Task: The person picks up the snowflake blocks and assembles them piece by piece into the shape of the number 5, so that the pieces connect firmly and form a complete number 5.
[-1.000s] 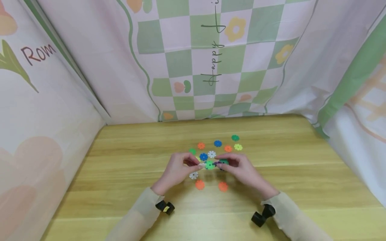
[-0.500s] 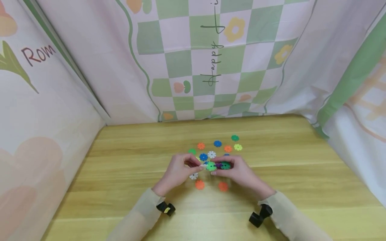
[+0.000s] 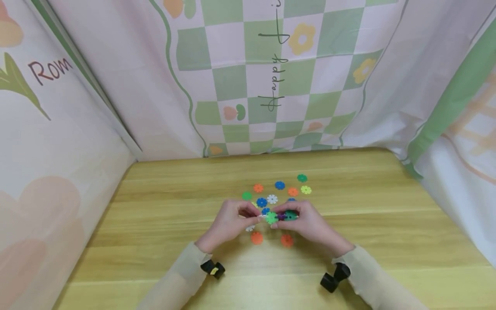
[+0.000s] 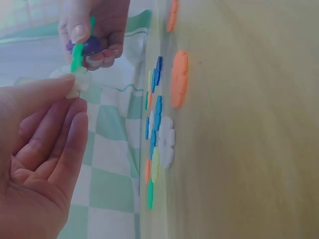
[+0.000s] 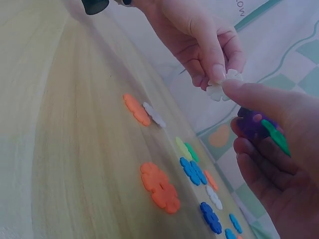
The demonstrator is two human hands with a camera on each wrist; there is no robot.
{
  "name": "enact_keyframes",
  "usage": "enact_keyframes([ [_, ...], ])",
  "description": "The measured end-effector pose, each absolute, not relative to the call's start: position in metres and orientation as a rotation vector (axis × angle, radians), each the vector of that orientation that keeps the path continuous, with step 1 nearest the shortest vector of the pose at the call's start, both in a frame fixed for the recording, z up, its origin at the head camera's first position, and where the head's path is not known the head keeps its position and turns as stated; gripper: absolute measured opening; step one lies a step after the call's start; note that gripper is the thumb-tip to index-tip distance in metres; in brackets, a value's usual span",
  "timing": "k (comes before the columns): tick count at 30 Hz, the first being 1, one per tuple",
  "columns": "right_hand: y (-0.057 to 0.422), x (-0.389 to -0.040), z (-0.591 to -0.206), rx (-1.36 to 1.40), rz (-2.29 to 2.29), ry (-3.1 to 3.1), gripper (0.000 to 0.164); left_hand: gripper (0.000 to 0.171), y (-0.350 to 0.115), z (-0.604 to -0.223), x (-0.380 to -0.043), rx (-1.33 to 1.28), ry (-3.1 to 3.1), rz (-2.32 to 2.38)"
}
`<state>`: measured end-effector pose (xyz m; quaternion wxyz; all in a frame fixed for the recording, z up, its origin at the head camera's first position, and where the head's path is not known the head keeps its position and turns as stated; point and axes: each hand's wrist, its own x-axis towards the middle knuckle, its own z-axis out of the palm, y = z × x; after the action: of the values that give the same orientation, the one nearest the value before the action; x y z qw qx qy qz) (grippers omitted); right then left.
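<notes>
My left hand [image 3: 230, 221] pinches a white flower-shaped plastic disc [image 4: 83, 82] between thumb and fingers. The white disc stands edge to edge with a light green disc [image 3: 271, 218]. To the right of that follow a purple disc [image 5: 250, 124] and a dark green disc [image 3: 291, 215], forming a short linked row. My right hand [image 3: 313, 221] grips this row, its thumb at the light green disc and its fingers around the purple one. Both hands hold the pieces raised above the wooden table [image 3: 174, 193], and the right fingers partly cover the row.
Loose discs lie flat beyond the hands: blue [image 3: 280, 185], orange [image 3: 258, 188], white [image 3: 272, 199], yellow [image 3: 306, 189] and green [image 3: 302, 178]. Two orange discs, one left [image 3: 256, 237] and one right [image 3: 286, 240], lie nearer. A patterned curtain [image 3: 267, 125] hangs behind the table.
My right fingers have shifted left along the row, from its purple part to the light green disc. Both hands have come slightly nearer, and blue discs behind them now show.
</notes>
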<state>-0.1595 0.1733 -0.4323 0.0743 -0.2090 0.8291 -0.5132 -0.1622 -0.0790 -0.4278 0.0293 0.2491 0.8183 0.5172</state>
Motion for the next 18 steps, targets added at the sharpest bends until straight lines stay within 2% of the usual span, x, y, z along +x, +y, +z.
enact_keyframes([
  [12,0.1737,-0.1598,-0.4331,-0.64,-1.562,2.499,0.035,0.004,-0.0779,-0.4297,-0.1636,0.78,2.517,1.61],
  [18,0.177,-0.1617,-0.4334,-0.591,-1.601,2.491,0.038,0.018,-0.0796,-0.4292,-0.1637,0.76,2.488,1.621],
])
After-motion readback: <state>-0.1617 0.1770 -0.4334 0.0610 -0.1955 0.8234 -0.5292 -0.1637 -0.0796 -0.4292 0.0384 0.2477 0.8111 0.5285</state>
